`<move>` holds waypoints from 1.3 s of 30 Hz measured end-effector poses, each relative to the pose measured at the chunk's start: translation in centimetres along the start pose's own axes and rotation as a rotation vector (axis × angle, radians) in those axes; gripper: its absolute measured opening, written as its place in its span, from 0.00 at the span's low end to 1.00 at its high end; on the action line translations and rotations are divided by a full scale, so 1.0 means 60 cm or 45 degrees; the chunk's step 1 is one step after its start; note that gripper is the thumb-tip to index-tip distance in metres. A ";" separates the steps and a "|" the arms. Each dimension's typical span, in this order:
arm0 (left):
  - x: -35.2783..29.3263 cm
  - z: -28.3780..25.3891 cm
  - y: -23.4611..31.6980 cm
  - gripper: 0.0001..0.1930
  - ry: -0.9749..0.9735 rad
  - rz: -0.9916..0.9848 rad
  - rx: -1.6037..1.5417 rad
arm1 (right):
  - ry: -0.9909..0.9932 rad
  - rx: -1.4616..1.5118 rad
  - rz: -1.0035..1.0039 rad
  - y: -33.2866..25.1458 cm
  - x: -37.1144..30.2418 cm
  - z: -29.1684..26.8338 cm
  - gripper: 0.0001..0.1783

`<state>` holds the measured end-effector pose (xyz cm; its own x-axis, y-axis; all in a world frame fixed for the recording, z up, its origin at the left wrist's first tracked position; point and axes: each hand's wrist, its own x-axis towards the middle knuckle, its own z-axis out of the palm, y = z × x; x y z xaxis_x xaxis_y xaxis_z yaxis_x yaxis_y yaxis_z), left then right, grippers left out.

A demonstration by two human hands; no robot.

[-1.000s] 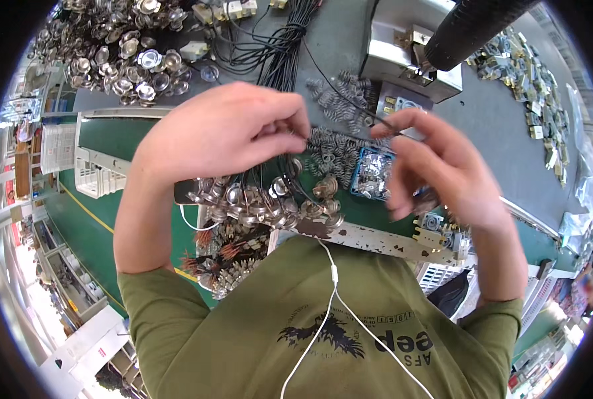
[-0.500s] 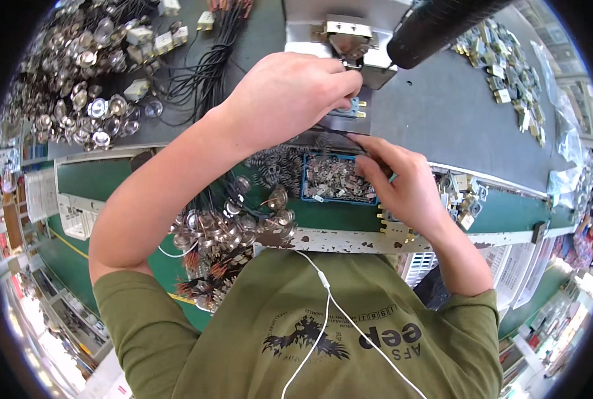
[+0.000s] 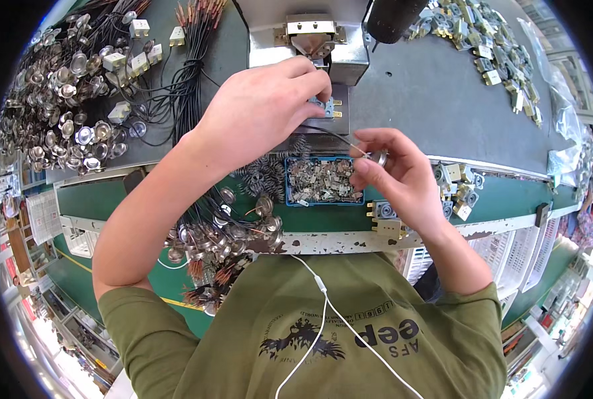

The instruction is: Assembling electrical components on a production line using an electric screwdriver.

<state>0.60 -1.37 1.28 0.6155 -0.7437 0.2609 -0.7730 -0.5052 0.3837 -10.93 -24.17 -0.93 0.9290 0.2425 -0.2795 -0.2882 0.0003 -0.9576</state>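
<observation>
The left hand (image 3: 263, 110) reaches to the far middle of the bench, fingers pinched shut on a small blue-grey terminal part (image 3: 324, 106) that it holds at the foot of the metal press fixture (image 3: 313, 46). The right hand (image 3: 399, 176) hovers nearer, just right of the blue tray of small metal pieces (image 3: 324, 181), its thumb and forefinger closed on a round silver disc (image 3: 378, 158) — a thin wire (image 3: 329, 135) runs from that disc up to the part under the left hand. The step in hand looks like seating the part in the fixture while the disc end is kept clear. The next move would call for steady placement and slack in the wire, so nothing tugs the part askew. A heap of finished discs with leads (image 3: 220, 243) lies near left, more parts (image 3: 70, 93) at far left.
</observation>
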 end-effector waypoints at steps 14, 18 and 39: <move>-0.054 -0.030 0.011 0.07 -0.051 -0.033 -0.476 | 0.354 -0.126 -0.694 -0.046 0.070 0.031 0.19; -0.052 0.000 -0.007 0.09 0.003 0.011 -0.351 | 0.111 0.683 -0.607 -0.036 0.060 0.064 0.18; -0.073 -0.017 0.028 0.14 0.071 0.186 0.254 | 0.014 -0.406 -0.144 -0.038 0.027 0.033 0.22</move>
<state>-3.22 1.49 1.68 0.4984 -0.7927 0.3510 -0.8659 -0.4748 0.1572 -9.22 -21.84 0.92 0.9540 0.2476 -0.1692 -0.0975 -0.2776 -0.9557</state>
